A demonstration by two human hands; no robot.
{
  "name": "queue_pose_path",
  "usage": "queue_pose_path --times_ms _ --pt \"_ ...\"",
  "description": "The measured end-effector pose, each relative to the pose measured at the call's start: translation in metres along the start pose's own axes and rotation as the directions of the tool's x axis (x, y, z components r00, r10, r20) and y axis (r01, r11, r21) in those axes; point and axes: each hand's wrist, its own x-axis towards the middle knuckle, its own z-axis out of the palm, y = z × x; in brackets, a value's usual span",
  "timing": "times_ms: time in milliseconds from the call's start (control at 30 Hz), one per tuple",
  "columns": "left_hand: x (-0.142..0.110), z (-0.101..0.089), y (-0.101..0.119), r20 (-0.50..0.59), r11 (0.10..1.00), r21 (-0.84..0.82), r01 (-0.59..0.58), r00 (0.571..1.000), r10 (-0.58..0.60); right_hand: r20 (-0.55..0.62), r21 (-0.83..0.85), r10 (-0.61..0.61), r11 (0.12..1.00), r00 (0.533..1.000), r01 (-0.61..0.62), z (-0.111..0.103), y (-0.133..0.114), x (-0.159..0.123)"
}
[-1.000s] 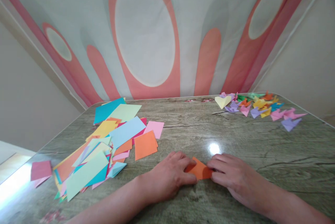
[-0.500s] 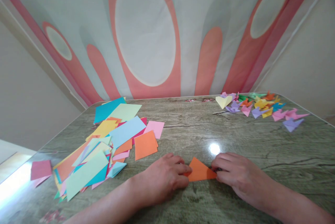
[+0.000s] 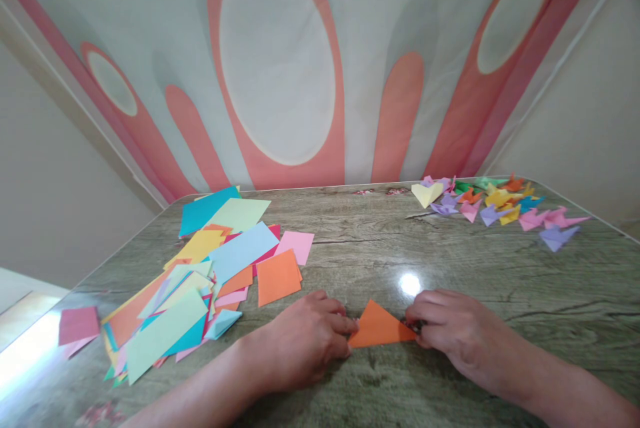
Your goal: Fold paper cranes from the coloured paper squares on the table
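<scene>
An orange paper triangle (image 3: pixel 379 327), folded from a sheet, lies on the table between my two hands, its point facing away from me. My right hand (image 3: pixel 450 329) pinches its right corner, with thumb and fingers closed. At the left corner, the curled fingertips of my left hand (image 3: pixel 315 335) grip the edge of the paper; the tip of that corner shows just past them. The hidden layers of the fold cannot be made out.
A heap of loose coloured paper (image 3: pixel 165 331) spreads over the left side, with orange squares (image 3: pixel 279 278) nearest my left hand. Folded paper birds (image 3: pixel 500 198) and a pale yellow paper heart (image 3: pixel 427 195) sit at the back right. A patterned wall hanging (image 3: pixel 360 115) rises behind the wood-grain table (image 3: pixel 350 255).
My left hand has slid slightly left, so more of the triangle's left corner shows. My right hand has shifted a little right along its corner. The triangle stays in nearly the same place.
</scene>
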Motion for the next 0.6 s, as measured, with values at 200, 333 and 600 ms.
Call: queue_pose_path --times_ms 200,333,600 --pt "-0.0003 0.002 -0.0028 0.004 0.998 -0.055 -0.015 1.0 0.015 -0.012 0.016 0.007 1.0 1.0 -0.006 -0.0016 -0.0002 0.0005" --pt "0.0 0.0026 -0.0027 -0.006 0.997 -0.071 -0.018 1.0 0.018 -0.006 0.026 0.006 1.0 1.0 -0.006 -0.0025 -0.0005 0.0016" --pt "-0.0005 -0.0007 -0.0026 0.006 0.998 -0.068 -0.011 1.0 0.012 -0.003 0.009 0.008 1.0 1.0 -0.008 -0.0032 -0.0005 0.0006"
